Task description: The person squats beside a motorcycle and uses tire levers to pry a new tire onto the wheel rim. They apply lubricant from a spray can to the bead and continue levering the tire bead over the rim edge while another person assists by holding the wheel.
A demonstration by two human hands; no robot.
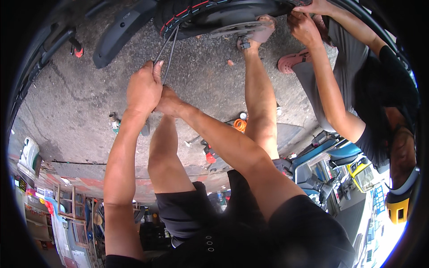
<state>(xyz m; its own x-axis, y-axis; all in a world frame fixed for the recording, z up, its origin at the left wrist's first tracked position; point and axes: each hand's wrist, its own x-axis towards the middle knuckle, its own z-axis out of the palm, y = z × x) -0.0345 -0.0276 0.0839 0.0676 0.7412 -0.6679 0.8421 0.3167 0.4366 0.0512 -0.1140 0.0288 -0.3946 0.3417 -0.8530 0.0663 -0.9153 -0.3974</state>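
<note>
My left hand [144, 87] is closed around a thin metal tire lever [166, 45]. Just below it, my right hand [170, 100] grips a second metal lever [170, 58], and the two hands touch or nearly touch. Both levers converge at the edge of a black tire [171, 16] with red and blue stripes, at the top of the view. Exactly how their tips sit at the rim is hidden. A brake disc [231, 29] shows on the wheel, beside my sandaled foot [263, 33]. Another person's hands [305, 28] are at the wheel's right side.
A black plastic fender-like part [124, 35] lies left of the wheel. On the concrete floor are an orange coiled hose [240, 125], a pressure gauge [243, 116], a red-and-black tool [210, 155] and a teal power tool [115, 124]. Motor scooters [321, 167] stand at right.
</note>
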